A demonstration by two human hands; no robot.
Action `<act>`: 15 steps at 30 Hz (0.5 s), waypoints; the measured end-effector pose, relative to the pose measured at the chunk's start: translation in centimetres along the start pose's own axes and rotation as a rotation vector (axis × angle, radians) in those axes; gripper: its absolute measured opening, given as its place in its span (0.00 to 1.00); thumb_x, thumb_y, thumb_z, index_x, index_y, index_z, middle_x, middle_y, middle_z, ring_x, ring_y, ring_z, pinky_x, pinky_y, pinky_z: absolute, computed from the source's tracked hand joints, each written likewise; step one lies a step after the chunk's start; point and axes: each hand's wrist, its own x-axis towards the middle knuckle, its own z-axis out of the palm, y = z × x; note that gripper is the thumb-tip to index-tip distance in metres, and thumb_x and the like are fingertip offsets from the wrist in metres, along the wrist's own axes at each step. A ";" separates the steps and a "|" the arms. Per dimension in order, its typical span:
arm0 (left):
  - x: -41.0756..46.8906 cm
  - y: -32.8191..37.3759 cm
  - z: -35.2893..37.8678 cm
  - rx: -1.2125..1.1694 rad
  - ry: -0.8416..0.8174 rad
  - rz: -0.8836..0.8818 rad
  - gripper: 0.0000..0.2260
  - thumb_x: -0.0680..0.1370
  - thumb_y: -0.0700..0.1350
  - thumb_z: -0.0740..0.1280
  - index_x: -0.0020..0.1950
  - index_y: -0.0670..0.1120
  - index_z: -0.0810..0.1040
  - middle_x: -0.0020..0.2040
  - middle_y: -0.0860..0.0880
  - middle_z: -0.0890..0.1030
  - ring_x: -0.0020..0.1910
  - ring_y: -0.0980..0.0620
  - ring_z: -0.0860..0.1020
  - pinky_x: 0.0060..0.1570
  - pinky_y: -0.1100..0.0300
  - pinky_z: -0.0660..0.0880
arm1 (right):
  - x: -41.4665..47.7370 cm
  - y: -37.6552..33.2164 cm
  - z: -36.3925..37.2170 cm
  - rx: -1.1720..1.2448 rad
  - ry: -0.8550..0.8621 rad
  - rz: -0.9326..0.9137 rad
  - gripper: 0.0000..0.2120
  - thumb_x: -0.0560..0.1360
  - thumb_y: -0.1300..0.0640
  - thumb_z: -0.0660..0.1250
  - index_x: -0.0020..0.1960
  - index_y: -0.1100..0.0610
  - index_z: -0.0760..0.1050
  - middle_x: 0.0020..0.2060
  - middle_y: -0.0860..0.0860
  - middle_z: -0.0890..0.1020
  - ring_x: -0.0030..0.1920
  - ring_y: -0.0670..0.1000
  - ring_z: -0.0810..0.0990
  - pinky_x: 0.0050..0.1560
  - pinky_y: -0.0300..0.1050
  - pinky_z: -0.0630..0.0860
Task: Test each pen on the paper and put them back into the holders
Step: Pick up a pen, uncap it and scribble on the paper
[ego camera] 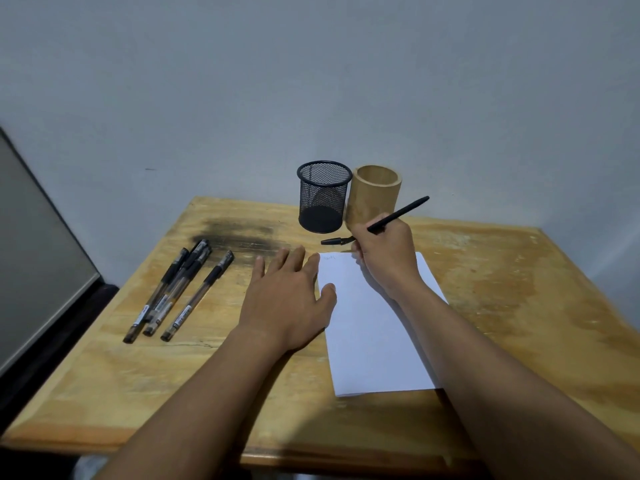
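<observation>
Wooden table [485,271], worn and stained, seen from above by the person seated at it. Their right hand [388,251] is closed in a writing grip around a black pen [398,214], with the tip hidden behind the fingers at the far edge of a white sheet of paper [374,341]. A faint scribble [328,258] shows on the sheet just left of that hand. The left hand [291,296] lies open and flat, fingers spread, its thumb and forefinger resting on the paper's left edge to pin it down.

Just beyond the right hand's knuckles lies a black pen cap [334,241]. Behind it stand two empty holders side by side: a black mesh cup [323,199] and a bamboo cup [374,192], the bamboo one directly past the writing hand. Well to the left of the left hand lies a bundle of four capped gel pens [176,292], waiting their turn.

To do this stroke well, the left hand should probably keep the sheet pinned while the right draws a short, light line beside the existing mark, then recaps the pen before dropping it into a holder.
</observation>
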 end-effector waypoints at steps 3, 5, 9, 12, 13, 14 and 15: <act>0.6 0.4 -0.9 -0.040 0.083 -0.030 0.22 0.77 0.57 0.56 0.67 0.51 0.75 0.67 0.50 0.76 0.69 0.45 0.70 0.68 0.46 0.66 | 0.2 -0.5 -0.8 0.150 0.043 0.020 0.10 0.76 0.61 0.69 0.37 0.57 0.74 0.29 0.55 0.80 0.30 0.52 0.77 0.31 0.45 0.72; 1.7 0.8 -1.4 -0.079 0.182 -0.081 0.16 0.79 0.53 0.57 0.59 0.50 0.79 0.58 0.49 0.81 0.58 0.44 0.76 0.57 0.49 0.71 | 0.4 -0.7 -1.3 0.191 0.059 0.024 0.10 0.77 0.60 0.69 0.39 0.56 0.73 0.30 0.55 0.79 0.30 0.51 0.76 0.31 0.43 0.70; 4.6 1.6 -1.8 -0.148 0.325 -0.142 0.13 0.79 0.50 0.60 0.55 0.49 0.83 0.51 0.46 0.84 0.50 0.42 0.79 0.41 0.54 0.72 | 0.2 -0.5 -2.0 0.218 0.021 0.047 0.11 0.79 0.58 0.69 0.39 0.56 0.72 0.29 0.54 0.78 0.27 0.51 0.74 0.28 0.44 0.70; 6.4 1.9 -1.6 -0.156 0.280 -0.178 0.12 0.79 0.51 0.62 0.52 0.50 0.85 0.49 0.46 0.84 0.49 0.42 0.80 0.40 0.56 0.70 | 0.1 -0.3 -2.3 0.222 -0.002 0.067 0.09 0.79 0.58 0.67 0.40 0.55 0.74 0.31 0.54 0.79 0.29 0.52 0.74 0.29 0.46 0.71; 6.7 1.9 -1.4 -0.144 0.268 -0.173 0.12 0.79 0.51 0.63 0.51 0.51 0.86 0.48 0.47 0.84 0.48 0.43 0.79 0.39 0.57 0.69 | 0.1 -0.3 -2.4 0.227 -0.005 0.079 0.09 0.79 0.58 0.66 0.40 0.56 0.74 0.31 0.54 0.80 0.29 0.52 0.75 0.29 0.46 0.71; 7.0 2.0 -1.3 -0.125 0.257 -0.164 0.11 0.79 0.51 0.64 0.51 0.52 0.86 0.47 0.47 0.84 0.48 0.43 0.80 0.39 0.57 0.69 | 0.2 -0.3 -2.4 0.237 -0.008 0.089 0.08 0.79 0.59 0.65 0.40 0.56 0.74 0.31 0.54 0.80 0.30 0.52 0.75 0.30 0.46 0.71; 7.3 2.0 -1.3 -0.107 0.249 -0.156 0.10 0.78 0.50 0.64 0.50 0.53 0.86 0.46 0.48 0.84 0.48 0.44 0.80 0.39 0.57 0.69 | 0.2 -0.4 -2.5 0.252 -0.015 0.098 0.08 0.78 0.59 0.65 0.40 0.56 0.74 0.31 0.54 0.80 0.29 0.52 0.74 0.29 0.46 0.71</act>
